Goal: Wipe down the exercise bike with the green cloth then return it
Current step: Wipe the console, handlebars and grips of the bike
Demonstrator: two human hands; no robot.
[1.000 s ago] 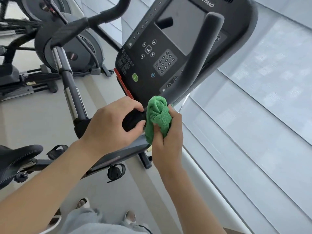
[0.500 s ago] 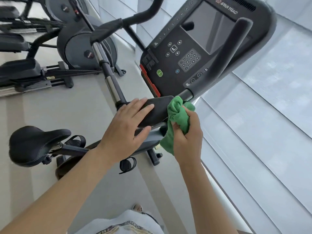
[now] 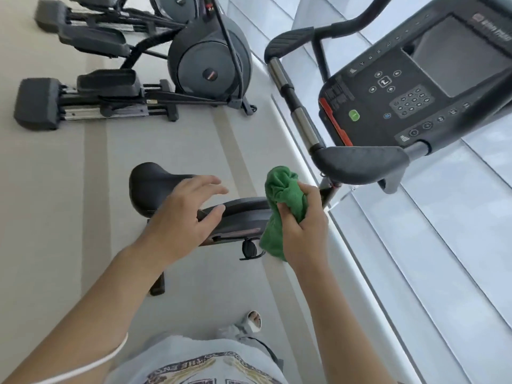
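Person: standing on the pale floor, one foot showing below the shirt hem.
Left hand: hovering with fingers spread and loose, gripping nothing, above the bike's dark frame and in front of the saddle.
Right hand: clenching the green cloth, which is bunching above the fist and trailing below it, clear of the handlebar.
Handlebar pad: lying just beyond the cloth, below the console, apart from both hands.
Console: sitting tilted, its keypad and green button facing the camera.
Elliptical machine: standing farther off on the floor, well apart from the bike.
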